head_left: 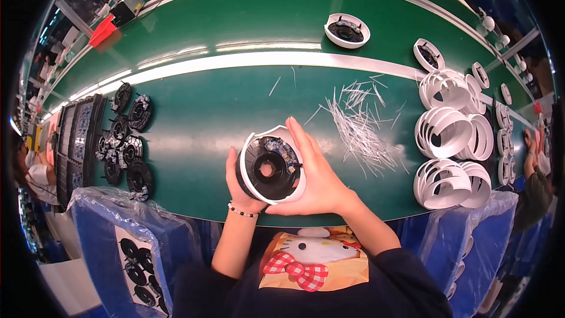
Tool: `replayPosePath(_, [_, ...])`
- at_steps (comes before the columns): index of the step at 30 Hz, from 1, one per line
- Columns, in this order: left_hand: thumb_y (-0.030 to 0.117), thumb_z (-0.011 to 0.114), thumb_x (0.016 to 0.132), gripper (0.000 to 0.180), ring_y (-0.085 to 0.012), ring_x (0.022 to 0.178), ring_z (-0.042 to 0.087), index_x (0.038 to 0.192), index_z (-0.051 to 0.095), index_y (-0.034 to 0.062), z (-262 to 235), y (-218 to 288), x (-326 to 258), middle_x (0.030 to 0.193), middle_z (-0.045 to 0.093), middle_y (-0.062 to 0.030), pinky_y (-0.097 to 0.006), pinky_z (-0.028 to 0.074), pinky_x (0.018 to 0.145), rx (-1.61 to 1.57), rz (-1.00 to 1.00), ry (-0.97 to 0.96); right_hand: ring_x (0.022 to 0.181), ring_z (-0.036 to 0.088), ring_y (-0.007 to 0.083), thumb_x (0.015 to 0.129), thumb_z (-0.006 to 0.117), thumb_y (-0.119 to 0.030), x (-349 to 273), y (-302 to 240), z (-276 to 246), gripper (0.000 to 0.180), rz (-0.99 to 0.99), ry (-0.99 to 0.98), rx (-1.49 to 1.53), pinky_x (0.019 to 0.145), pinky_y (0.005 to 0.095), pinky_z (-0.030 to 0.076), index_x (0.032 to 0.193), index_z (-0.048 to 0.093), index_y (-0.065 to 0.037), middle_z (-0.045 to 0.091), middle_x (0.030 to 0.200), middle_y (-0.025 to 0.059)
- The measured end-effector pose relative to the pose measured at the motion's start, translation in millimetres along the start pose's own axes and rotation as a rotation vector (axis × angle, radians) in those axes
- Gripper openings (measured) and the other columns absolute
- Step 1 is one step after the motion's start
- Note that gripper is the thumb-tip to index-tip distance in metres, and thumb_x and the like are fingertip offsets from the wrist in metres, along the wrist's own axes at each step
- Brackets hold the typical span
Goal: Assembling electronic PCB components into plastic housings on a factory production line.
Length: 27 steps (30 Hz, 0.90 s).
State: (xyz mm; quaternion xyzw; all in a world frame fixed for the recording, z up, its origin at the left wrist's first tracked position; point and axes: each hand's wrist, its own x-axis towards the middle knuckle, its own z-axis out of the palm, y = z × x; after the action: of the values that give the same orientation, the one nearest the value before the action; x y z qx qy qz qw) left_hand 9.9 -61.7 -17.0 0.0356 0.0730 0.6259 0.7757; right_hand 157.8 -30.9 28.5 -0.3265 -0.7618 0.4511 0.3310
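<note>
In front of my body, over the near edge of the green table [194, 141], I hold a white round housing [275, 131] between both hands. Inside it sits a black disc [252, 171] with a round central hole and a small circuit board [281, 150] along its upper right. My left hand [244, 195] is wrapped round the housing's left and lower side, its fingers partly hidden behind it. On the right side, my right hand [322, 179] presses against the wall, fingers pointing up along it. Skin shows through the disc's hole.
Thin white strips [359, 126] lie scattered to the right, beside stacked white rings [444, 132]. Several black discs [120, 126] lie left, next to a black tray [76, 141]. Plastic-lined blue bins [97, 218] flank me. Beyond a pale strip stand white housings [347, 30]. A co-worker's arm [532, 156] shows far right.
</note>
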Motion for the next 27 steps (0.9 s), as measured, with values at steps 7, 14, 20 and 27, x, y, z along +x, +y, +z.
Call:
replayPosePath(7, [0.036, 0.031, 0.082, 0.042, -0.0220, 0.086, 0.055, 0.102, 0.050, 0.0039, 5.2, -6.1, 6.6, 0.096, 0.056, -0.0113, -0.034, 0.045, 0.076, 0.211, 0.053, 0.215, 0.119, 0.024, 0.0355, 0.041, 0.080, -0.035, -2.3, -1.3, -1.1, 0.114, 0.073, 0.013, -0.025, 0.096, 0.0407, 0.024, 0.127, 0.012, -0.001, 0.021, 0.129, 0.0225])
replayPosePath(14, [0.050, 0.025, 0.083, 0.057, -0.0220, 0.088, 0.054, 0.106, 0.048, 0.0035, 10.8, -5.3, 13.4, 0.100, 0.055, -0.0115, -0.034, 0.044, 0.078, 0.228, -0.086, 0.226, 0.115, 0.027, 0.0372, 0.041, 0.079, -0.033, -2.7, -1.1, -7.4, 0.108, -0.072, 0.000, -0.243, 0.094, 0.0415, 0.026, 0.125, 0.019, 0.000, 0.024, 0.127, 0.0202])
replayPosePath(20, [0.065, 0.019, 0.077, 0.077, -0.0256, 0.099, 0.050, 0.115, 0.042, 0.0016, 2.3, 2.6, 9.6, 0.109, 0.050, -0.0150, -0.038, 0.043, 0.083, 0.105, -0.186, -0.016, 0.112, 0.030, 0.0368, 0.039, 0.079, -0.033, 3.8, -8.0, -17.1, 0.109, -0.107, -0.120, -0.290, 0.093, 0.0415, 0.027, 0.124, 0.020, 0.000, 0.028, 0.125, 0.0194])
replayPosePath(27, [0.039, 0.043, 0.073, 0.058, -0.0278, 0.101, 0.048, 0.115, 0.040, -0.0008, 1.7, -7.0, 9.4, 0.112, 0.047, -0.0179, -0.038, 0.040, 0.087, 0.234, 0.057, 0.014, 0.107, 0.034, 0.0374, 0.040, 0.076, -0.038, -0.4, 1.7, 6.1, 0.108, -0.111, 0.212, -0.391, 0.088, 0.0440, 0.027, 0.124, 0.020, 0.002, 0.032, 0.120, 0.0213])
